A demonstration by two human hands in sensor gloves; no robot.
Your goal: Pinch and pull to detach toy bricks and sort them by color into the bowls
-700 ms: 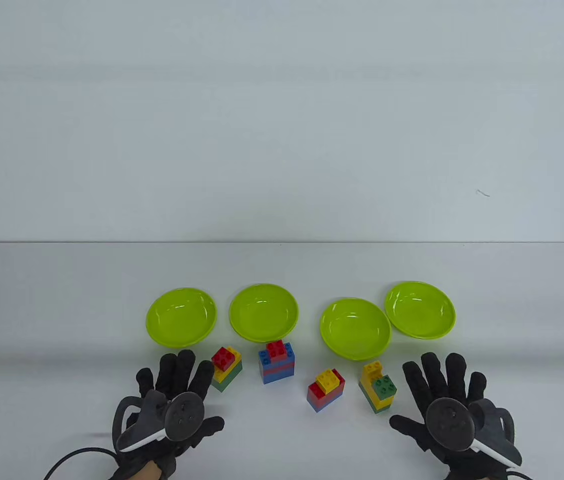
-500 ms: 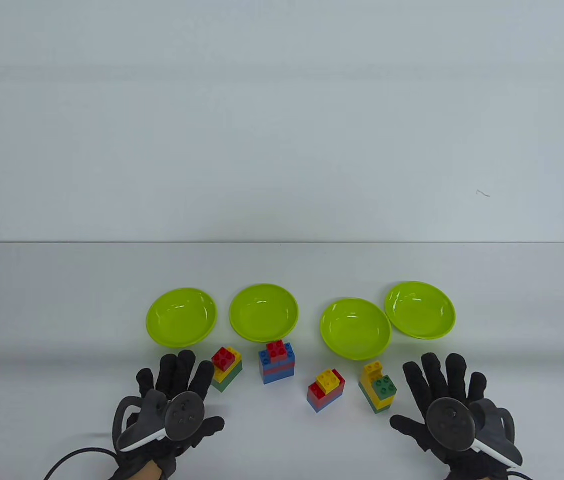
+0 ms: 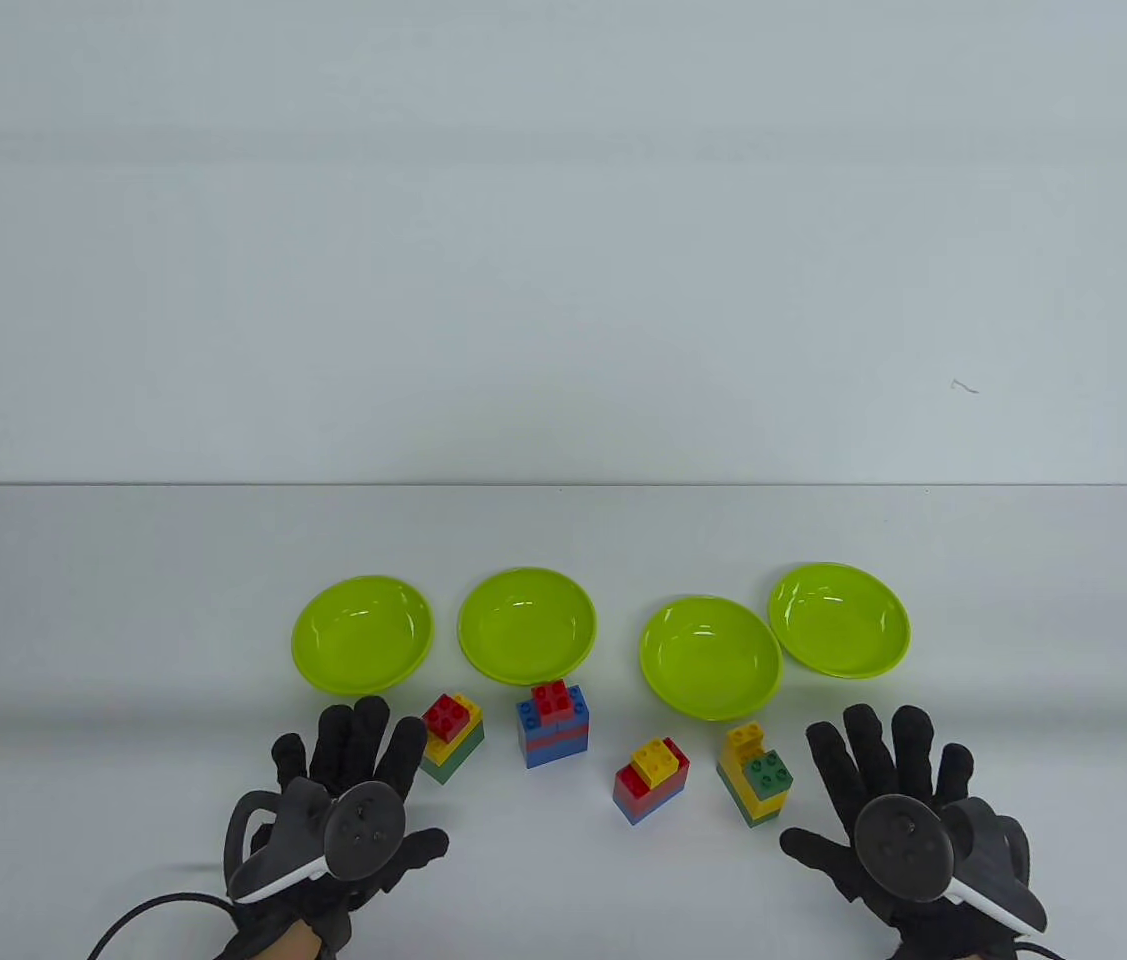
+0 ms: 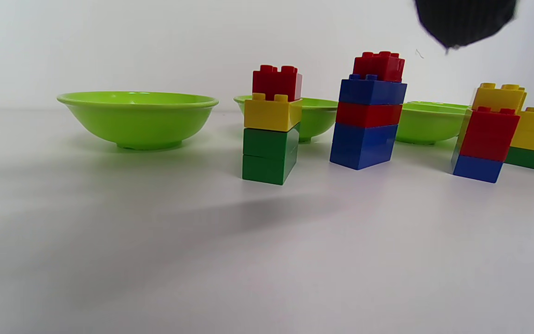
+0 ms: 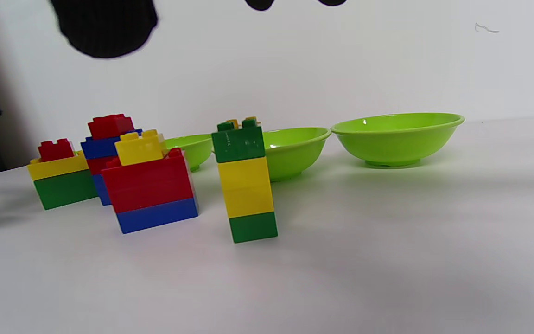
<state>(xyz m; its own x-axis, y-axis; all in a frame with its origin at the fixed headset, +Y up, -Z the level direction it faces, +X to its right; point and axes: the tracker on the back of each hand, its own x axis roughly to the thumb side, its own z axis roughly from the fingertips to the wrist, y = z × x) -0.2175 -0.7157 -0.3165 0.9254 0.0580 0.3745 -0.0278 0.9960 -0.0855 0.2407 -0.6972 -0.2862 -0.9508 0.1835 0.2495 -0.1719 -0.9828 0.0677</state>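
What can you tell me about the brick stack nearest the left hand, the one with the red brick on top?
The stack with the red top stands upright on the white table, in front of the gap between the two leftmost bowls. It looks like glossy plastic: green bricks at the bottom, a yellow brick above them, and a smaller studded red brick on top, still attached. The left hand lies flat just beside it; whether the fingers touch it cannot be told.

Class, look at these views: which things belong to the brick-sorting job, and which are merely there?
Job:
four lime-green plastic bowls
four stacks of red, yellow, blue and green toy bricks
left hand, right hand

Merely there:
white table
black cable
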